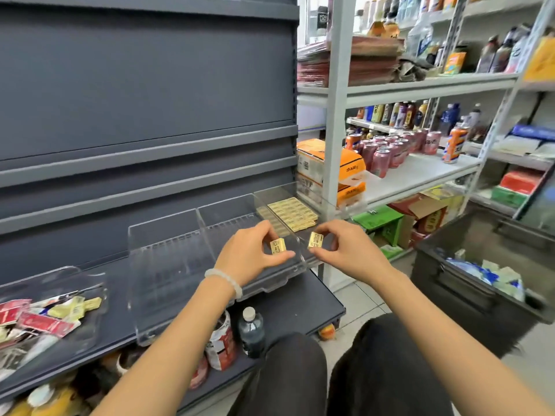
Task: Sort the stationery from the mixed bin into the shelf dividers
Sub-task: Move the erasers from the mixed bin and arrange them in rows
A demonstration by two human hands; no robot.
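My left hand [250, 255] pinches a small yellow eraser box [277, 246] between thumb and fingers. A second yellow eraser box [315, 240] is held the same way in my right hand [345, 250]. Both hands hover at the front edge of the clear acrylic shelf dividers [168, 235] on the dark shelf. The rightmost divider compartment [330, 210] holds several rows of matching yellow eraser boxes [292, 213]. The two compartments to its left look empty. The dark mixed bin [450, 283] stands on the floor at my right with blue and white packets inside.
A clear tray [99, 283] with red and yellow packets lies at the shelf's left end. A bottle [251, 331] and a can [220, 343] stand on the lower shelf. White racks [420, 175] with drink cans and cartons fill the right side. My knees are below.
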